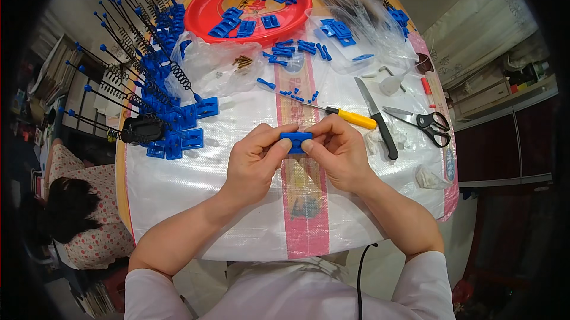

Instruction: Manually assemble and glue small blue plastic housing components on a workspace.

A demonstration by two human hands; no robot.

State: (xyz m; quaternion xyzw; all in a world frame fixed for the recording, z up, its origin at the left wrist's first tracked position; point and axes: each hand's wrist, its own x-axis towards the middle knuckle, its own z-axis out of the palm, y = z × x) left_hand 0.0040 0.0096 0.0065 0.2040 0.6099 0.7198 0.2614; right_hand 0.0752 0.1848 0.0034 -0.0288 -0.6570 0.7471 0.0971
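A small blue plastic part (296, 140) is held at the centre of the frame, pinched from both sides. The left hand (256, 162) is curled, its thumb and forefinger closed on the part's left end; the right hand (338, 149) is likewise curled, fingertips pressed on the right end and top. Neither hand is open, and the part is raised just above the white woven sheet (196, 195) rather than resting on it.

Several risks can be judged from this grip. The part is small and held only by fingertips, so it could be squeezed out and lost among the loose blue pins (297, 94) scattered just above the hands. If too much force is applied, a thin plastic tab could be bent or snapped. A knife (376, 117) and a yellow-handled screwdriver (341, 114) lie close to the right hand, with scissors (428, 124) further right; a careless reach could meet a blade.

At the upper left, finished blue pieces with springs and black rods (142, 76) are massed near the sheet's edge and could be knocked by an elbow. A red tray (202, 5) of more blue parts sits at the top, with clear plastic bags (362, 17) at the upper right.
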